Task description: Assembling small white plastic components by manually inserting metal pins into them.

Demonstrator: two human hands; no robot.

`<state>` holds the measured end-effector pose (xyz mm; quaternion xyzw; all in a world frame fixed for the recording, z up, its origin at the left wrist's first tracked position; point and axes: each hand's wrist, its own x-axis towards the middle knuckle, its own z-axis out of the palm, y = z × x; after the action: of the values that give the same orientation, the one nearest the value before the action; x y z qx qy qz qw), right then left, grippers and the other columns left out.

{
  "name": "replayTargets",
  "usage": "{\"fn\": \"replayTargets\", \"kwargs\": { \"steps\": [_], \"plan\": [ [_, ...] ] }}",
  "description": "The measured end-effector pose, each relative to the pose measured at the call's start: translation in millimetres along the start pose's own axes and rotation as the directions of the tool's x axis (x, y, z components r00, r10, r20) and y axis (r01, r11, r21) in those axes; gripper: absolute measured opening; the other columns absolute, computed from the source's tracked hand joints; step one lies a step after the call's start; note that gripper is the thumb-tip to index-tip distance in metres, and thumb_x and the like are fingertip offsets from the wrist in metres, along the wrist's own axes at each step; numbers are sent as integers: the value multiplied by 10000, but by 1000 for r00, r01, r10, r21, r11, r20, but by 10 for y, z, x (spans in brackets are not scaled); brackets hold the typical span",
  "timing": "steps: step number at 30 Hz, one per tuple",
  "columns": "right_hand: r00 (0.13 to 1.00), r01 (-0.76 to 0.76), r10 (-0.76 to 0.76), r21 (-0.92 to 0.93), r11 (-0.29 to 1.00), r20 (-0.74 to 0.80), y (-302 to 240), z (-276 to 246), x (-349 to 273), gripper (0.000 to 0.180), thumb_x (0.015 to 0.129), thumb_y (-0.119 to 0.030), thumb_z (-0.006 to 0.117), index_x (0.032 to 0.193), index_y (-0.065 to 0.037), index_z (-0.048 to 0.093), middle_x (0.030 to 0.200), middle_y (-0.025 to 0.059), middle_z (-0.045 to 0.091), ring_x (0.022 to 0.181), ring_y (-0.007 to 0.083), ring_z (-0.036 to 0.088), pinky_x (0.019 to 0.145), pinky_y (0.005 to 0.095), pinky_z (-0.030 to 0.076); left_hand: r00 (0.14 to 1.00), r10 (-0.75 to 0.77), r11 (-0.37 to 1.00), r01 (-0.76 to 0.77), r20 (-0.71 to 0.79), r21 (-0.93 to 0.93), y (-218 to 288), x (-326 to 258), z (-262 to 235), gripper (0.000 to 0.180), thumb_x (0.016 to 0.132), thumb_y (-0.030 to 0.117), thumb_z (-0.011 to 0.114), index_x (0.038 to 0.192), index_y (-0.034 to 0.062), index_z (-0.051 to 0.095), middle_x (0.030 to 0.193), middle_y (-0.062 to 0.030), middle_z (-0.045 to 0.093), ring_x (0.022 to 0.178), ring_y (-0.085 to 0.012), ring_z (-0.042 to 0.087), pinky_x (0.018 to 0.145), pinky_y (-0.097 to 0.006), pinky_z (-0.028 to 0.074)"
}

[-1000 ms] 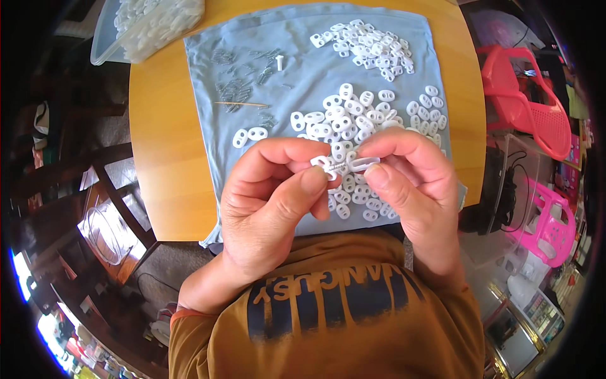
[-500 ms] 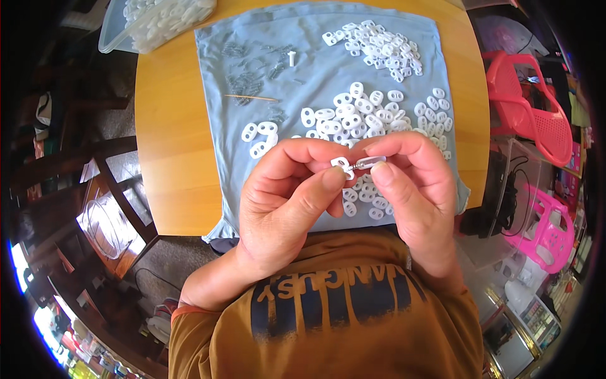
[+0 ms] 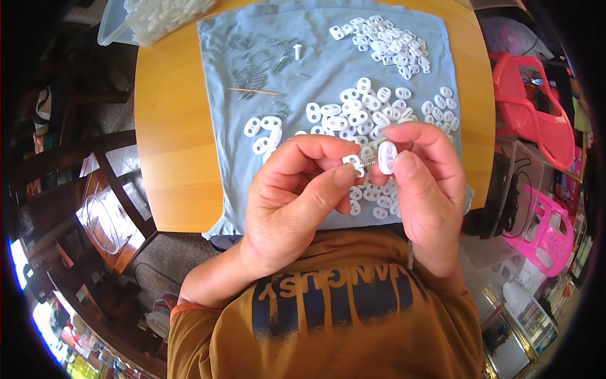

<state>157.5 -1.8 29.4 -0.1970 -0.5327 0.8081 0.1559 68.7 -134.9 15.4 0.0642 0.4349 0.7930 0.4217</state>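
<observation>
Between the thumb and fingers of my left hand (image 3: 284, 202) is a small white two-hole plastic piece (image 3: 351, 162). A thin metal spring (image 3: 368, 165) sticks out from it toward the right. My right hand (image 3: 432, 186) pinches a white oval two-hole cord-lock shell (image 3: 387, 158), its holed face turned up. A small gap separates the shell from the spring's tip. Beyond my fingers lies a pile of similar oval shells (image 3: 358, 118), partly covered by my hands. Further off is a heap of small white two-hole pieces (image 3: 394, 45).
Loose springs (image 3: 249, 79), a thin wooden stick (image 3: 255, 91) and a white T-shaped peg (image 3: 297, 52) lie on the blue cloth (image 3: 221, 139) over the wooden table (image 3: 167, 145). A plastic tub (image 3: 117, 31) of white parts stands far left. Red chair (image 3: 533, 114) at right.
My right hand has moved slightly right, drawing the shell away from the spring. The shell, edge-on before, now shows its two-hole face. My left hand still holds the small piece.
</observation>
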Motion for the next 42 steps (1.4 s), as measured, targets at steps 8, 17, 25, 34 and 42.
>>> {"fn": "replayTargets", "kwargs": {
  "steps": [8,17,25,34,42],
  "plan": [
    [1000,0,0,-18,1000,-20,-7,26,-5,191,900,-73,541,1067,18,563,905,22,587,781,49,523,699,188,437,999,-32,999,33,26,-7,15,10,14,182,865,38,559,1040,-7,542,837,-93,619,643,-99,538,565,-218,437],
    [920,391,-346,-499,774,184,-4,-39,93,155,855,11,551,1000,34,601,843,58,604,704,104,534,633,207,412,995,-60,998,58,80,26,-30,7,-63,184,881,4,531,1064,-3,544,869,-20,594,766,-41,541,625,-182,460],
    [890,447,-377,-655,609,257,-19,19,77,183,820,32,574,996,19,619,823,99,601,659,158,563,558,247,444,999,-8,994,4,38,106,-44,-16,-20,183,870,15,544,1051,-3,528,859,-83,618,660,-105,554,616,-223,460],
    [907,420,-321,-570,706,271,-16,13,54,321,804,12,602,1122,40,573,898,119,599,727,171,579,631,249,469,981,38,986,-68,191,149,-51,-28,-102,395,887,-22,504,1274,-35,426,1029,-127,614,865,-164,610,765,-278,508],
    [928,369,-256,-570,734,271,-13,10,36,410,798,6,613,1195,53,519,965,139,585,792,194,585,685,261,476,984,17,998,-28,180,60,-68,-26,-83,401,885,-13,520,1274,-35,426,1077,-154,611,945,-178,604,810,-291,499]
  ]
}}
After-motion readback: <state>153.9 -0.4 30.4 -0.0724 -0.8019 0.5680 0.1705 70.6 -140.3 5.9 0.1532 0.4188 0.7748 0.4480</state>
